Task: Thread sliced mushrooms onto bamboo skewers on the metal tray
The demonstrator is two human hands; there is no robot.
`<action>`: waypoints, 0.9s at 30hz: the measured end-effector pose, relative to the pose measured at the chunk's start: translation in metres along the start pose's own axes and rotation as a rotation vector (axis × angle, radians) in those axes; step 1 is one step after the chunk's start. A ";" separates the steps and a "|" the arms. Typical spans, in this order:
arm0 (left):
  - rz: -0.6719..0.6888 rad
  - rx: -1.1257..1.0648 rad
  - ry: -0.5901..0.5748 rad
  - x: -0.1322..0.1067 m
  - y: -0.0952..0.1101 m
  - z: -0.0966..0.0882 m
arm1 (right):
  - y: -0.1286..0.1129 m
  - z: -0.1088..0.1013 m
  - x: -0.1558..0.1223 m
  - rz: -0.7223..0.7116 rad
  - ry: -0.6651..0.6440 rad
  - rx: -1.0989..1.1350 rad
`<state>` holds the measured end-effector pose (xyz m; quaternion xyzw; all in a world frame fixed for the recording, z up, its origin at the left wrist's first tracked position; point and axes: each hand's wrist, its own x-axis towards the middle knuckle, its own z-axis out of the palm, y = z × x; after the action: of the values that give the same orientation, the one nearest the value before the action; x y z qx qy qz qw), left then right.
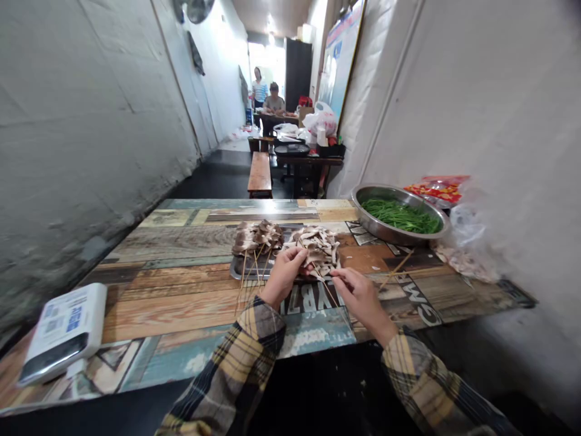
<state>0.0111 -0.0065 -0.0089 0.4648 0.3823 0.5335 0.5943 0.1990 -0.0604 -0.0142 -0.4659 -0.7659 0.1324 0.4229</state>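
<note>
My left hand [287, 271] is closed in a pinch on a thin bamboo skewer [330, 293], which slants down to the right. The upper part of the skewer is partly hidden by my fingers and the mushrooms. My right hand [359, 295] has thumb and forefinger pinched beside the pile; what lies between them is too small to make out. Just behind both hands is a heap of loose pale oyster mushroom pieces [323, 242]. Left of it, threaded mushroom skewers [256, 236] rest on a metal tray [236, 270], their bare sticks pointing toward me.
A steel bowl [385, 233] of cut green stalks [399, 216] stands at the back right, with loose skewers [397, 268] before it. Plastic bags [469, 227] lie by the right wall. A white box-shaped device [68, 330] occupies the left corner. Two people are far back.
</note>
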 end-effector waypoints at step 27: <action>0.015 0.029 0.152 0.000 0.006 -0.008 | -0.003 0.063 0.039 0.160 -0.015 0.414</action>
<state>0.0019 -0.0050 -0.0054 0.4345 0.4304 0.5662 0.5527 0.1407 -0.0181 -0.0300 -0.4272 -0.6861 0.3236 0.4919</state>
